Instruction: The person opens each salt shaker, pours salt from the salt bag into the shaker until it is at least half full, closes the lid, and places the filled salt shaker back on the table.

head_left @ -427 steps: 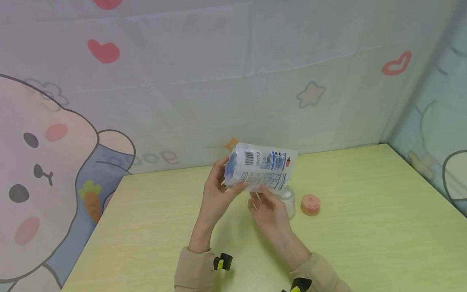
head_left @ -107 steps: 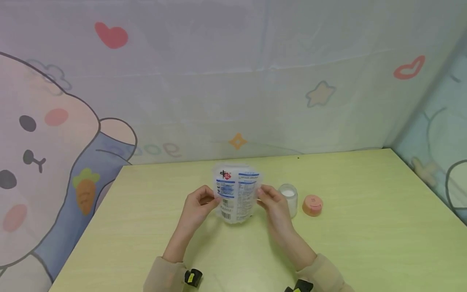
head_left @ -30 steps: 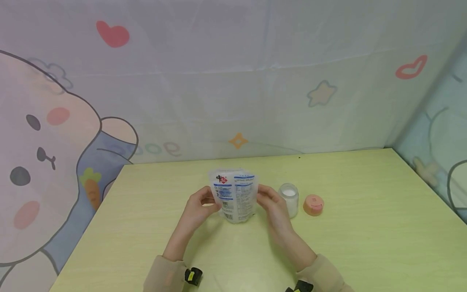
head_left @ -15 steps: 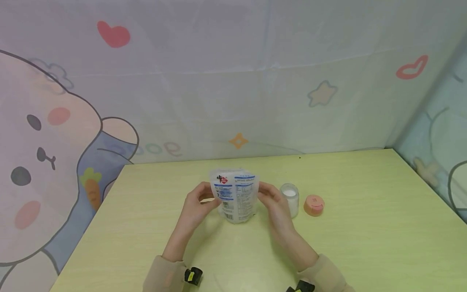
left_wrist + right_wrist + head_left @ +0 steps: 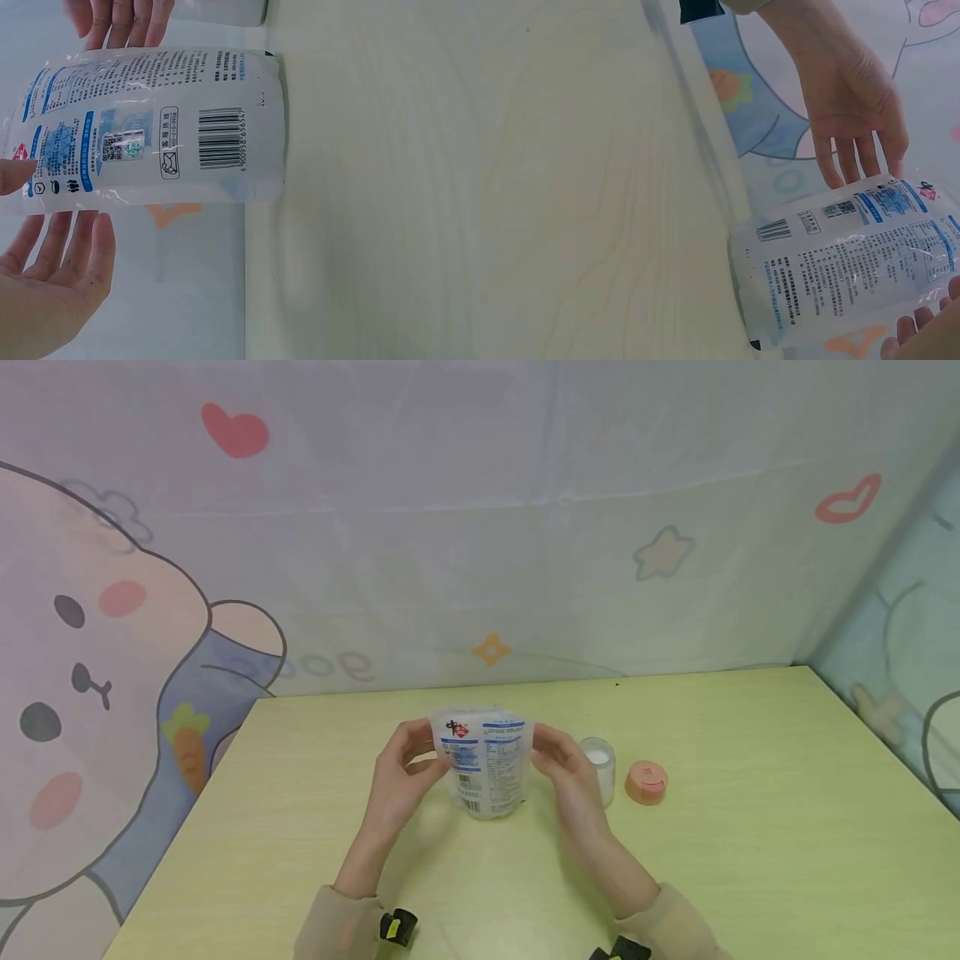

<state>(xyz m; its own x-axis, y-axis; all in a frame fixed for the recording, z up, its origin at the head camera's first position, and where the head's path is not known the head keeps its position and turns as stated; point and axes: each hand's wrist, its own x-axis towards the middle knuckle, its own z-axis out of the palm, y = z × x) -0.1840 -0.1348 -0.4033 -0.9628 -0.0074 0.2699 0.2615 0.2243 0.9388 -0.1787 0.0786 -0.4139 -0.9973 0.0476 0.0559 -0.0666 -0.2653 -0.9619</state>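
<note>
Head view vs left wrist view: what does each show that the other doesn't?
Head only: the pink cap on the table, the rabbit backdrop and both sleeves. The jar shows whole, holding something white.

Left wrist only: the bag's barcode, readable up close.

Both: the bag standing upright on the table, the left hand and right hand open at its sides. In the left wrist view the left hand's fingers are straight, off the plastic.

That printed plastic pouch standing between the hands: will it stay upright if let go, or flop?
The pouch stands on its base on the table, so it may stay upright, though it looks tall for that base and apt to tip. Its clear film looks wrinkled and soft, so likely floppy and slippery. The left hand and right hand flank it.
</note>
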